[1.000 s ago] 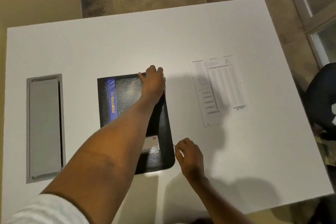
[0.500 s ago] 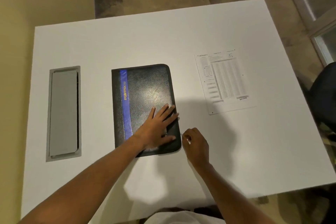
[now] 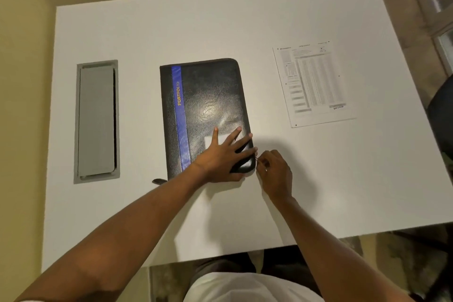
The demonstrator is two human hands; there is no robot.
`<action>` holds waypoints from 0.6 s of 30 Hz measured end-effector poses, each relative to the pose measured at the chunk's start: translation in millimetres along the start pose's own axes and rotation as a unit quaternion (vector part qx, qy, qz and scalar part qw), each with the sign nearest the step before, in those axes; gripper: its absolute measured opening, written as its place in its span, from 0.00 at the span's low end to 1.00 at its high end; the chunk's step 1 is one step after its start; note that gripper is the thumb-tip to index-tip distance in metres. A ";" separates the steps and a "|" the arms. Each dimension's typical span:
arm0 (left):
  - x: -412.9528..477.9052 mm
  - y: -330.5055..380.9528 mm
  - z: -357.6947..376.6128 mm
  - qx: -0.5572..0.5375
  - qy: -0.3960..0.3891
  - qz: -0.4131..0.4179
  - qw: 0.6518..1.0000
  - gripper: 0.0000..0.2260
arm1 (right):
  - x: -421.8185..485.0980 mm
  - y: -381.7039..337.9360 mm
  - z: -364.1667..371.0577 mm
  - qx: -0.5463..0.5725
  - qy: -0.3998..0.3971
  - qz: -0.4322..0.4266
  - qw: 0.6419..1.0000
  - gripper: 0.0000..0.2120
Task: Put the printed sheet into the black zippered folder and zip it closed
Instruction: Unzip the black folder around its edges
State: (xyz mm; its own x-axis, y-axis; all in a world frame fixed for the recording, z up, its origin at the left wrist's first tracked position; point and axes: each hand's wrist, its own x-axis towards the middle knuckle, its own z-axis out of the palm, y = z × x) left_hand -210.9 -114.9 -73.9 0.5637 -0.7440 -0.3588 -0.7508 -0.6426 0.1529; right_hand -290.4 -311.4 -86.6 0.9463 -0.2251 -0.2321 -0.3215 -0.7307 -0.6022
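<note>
The black zippered folder (image 3: 208, 95), with a blue stripe and yellow "PORTFOLIO" lettering, lies flat and closed in the middle of the white table (image 3: 220, 19). My left hand (image 3: 223, 154) rests flat on its near right corner, fingers spread. My right hand (image 3: 274, 171) sits just off that corner, fingertips pinched on the small metal zipper pull (image 3: 256, 159) at the folder's right edge. The printed sheet (image 3: 313, 83) lies flat on the table to the right of the folder, apart from both hands.
A grey cable hatch (image 3: 96, 121) is set into the table at the left. A dark chair (image 3: 441, 105) stands past the table's right edge. A short dark tab (image 3: 158, 181) pokes out at the folder's near left corner. The table's near edge runs just below my forearms.
My left hand slid from the folder's far edge down to its near right corner and now lies flat. My right hand stayed pinched at the zipper by that corner.
</note>
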 end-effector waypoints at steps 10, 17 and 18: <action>7.0 12.2 -4.9 0.056 0.044 0.044 0.996 0.30 | -61.3 -8.1 31.1 0.057 0.029 -0.028 0.998 0.06; 6.0 6.7 -13.8 0.070 0.044 0.076 0.994 0.29 | -89.3 -49.4 82.9 0.055 0.029 0.029 0.998 0.06; 6.1 7.2 -16.5 0.071 0.043 0.075 0.994 0.29 | -91.4 -57.9 91.5 0.041 0.023 0.020 0.999 0.04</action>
State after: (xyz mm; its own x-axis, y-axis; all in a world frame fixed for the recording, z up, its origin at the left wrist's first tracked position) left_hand -207.2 -127.1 -59.8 0.4645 -0.8464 -0.2604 -0.8663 -0.4953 0.0647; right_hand -361.4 -189.5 -100.4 0.9328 -0.2829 -0.2234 -0.3587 -0.6663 -0.6538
